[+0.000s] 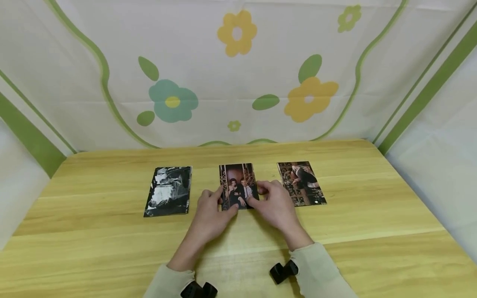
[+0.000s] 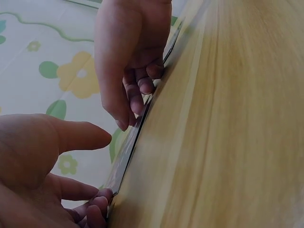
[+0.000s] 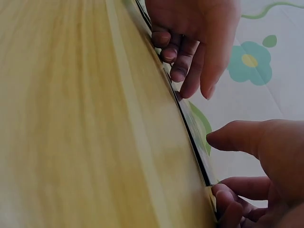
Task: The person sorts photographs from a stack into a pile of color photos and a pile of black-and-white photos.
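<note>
Three photo cards lie in a row on the wooden table. Both hands are at the middle card (image 1: 235, 182), a colour picture of people in dark clothes framed by ornate metalwork. My left hand (image 1: 213, 213) has its fingertips along the card's left edge, thumb stretched toward the near edge. On the opposite side, the fingertips of my right hand (image 1: 275, 205) meet the right edge, and its thumb hovers over the near right corner. In the wrist views, both thumbs stand raised off the flat card (image 2: 128, 154), whose dark edge (image 3: 192, 140) lies low against the tabletop.
A black-and-white photo card (image 1: 169, 192) lies to the left, and a colour one (image 1: 303, 182) to the right, near my right hand. Behind the table (image 1: 93, 231) hangs a white cloth (image 1: 208, 25) with flowers. Dark devices (image 1: 283, 272) sit at both wrists.
</note>
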A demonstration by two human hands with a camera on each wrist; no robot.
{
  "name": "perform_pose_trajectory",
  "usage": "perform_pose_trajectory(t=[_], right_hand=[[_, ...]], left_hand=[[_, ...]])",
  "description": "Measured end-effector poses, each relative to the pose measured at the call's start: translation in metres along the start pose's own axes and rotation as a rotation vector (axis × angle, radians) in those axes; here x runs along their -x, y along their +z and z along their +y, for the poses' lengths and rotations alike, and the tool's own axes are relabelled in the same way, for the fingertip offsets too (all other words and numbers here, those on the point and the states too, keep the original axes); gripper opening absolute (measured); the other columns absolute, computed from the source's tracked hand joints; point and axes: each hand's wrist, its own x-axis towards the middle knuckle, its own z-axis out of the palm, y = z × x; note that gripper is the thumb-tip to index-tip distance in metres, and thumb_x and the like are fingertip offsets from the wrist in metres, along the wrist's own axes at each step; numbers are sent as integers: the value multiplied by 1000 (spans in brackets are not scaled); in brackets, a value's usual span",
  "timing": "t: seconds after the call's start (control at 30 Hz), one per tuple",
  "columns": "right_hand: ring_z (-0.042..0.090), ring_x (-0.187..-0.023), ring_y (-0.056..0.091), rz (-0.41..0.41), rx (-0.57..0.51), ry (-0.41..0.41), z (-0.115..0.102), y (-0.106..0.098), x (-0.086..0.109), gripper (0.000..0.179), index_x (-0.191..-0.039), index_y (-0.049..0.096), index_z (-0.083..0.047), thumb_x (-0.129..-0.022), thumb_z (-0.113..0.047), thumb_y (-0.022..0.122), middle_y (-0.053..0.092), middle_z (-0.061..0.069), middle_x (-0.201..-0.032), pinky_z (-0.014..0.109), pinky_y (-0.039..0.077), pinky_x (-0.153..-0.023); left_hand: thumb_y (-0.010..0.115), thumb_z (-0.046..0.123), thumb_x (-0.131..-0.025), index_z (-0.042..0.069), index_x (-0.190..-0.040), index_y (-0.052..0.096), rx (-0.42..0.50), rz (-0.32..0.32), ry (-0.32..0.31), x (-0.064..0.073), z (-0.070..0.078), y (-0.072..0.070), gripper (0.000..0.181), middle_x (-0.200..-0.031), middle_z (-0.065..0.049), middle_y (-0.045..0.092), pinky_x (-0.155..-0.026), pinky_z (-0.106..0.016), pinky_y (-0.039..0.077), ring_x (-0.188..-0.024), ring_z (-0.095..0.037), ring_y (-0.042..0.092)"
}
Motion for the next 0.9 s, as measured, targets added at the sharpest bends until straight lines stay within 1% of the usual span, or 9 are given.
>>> perform_pose_trajectory(t=[0.2, 0.3, 0.5, 0.67, 0.8, 0.9], right_hand=[[18, -87, 56, 1, -16, 2, -1, 0, 0, 62, -143, 69, -13, -88, -33, 87, 68, 5, -115, 31, 45, -76], [18, -87, 56, 3, -27, 1, 0, 1, 0, 62, -144, 68, -13, -88, -33, 87, 68, 5, -116, 31, 45, -76], [18, -86, 56, 23, -56, -3, 1, 2, 1, 64, -146, 66, -12, -88, -30, 87, 68, 6, -121, 31, 46, -77], [18, -87, 59, 35, -153, 0, 0, 1, 1, 64, -147, 64, -10, -89, -26, 85, 67, 9, -122, 30, 49, -75], [18, -92, 61, 41, -257, 9, -2, 1, 2, 61, -147, 63, -12, -91, -23, 83, 66, 8, -123, 29, 51, -78], [17, -93, 60, 45, -321, 13, -3, 0, 3, 59, -147, 64, -14, -92, -21, 82, 65, 8, -123, 29, 51, -77]], left_hand=[[78, 29, -96, -3, -162, 43, 23, 11, -18, -1, 0, 0, 81, -119, -15, 51, -74, -31, 41, -98, -25, 45], [77, 29, -96, -3, -162, 43, 35, 16, -25, -1, 0, 0, 80, -121, -16, 51, -72, -31, 41, -94, -24, 46], [77, 26, -97, 0, -162, 45, 93, 34, -37, 1, 0, 0, 76, -124, -17, 49, -69, -30, 40, -87, -22, 45], [76, 23, -97, 5, -161, 48, 142, 73, -30, 1, 1, -2, 71, -128, -17, 51, -73, -30, 41, -92, -21, 47], [74, 16, -99, 5, -159, 51, 184, 98, -16, 1, 2, -6, 65, -130, -17, 60, -80, -33, 50, -102, -23, 59], [71, 12, -100, 6, -157, 53, 239, 106, -28, 2, 3, -8, 60, -133, -17, 65, -85, -35, 55, -109, -26, 65]])
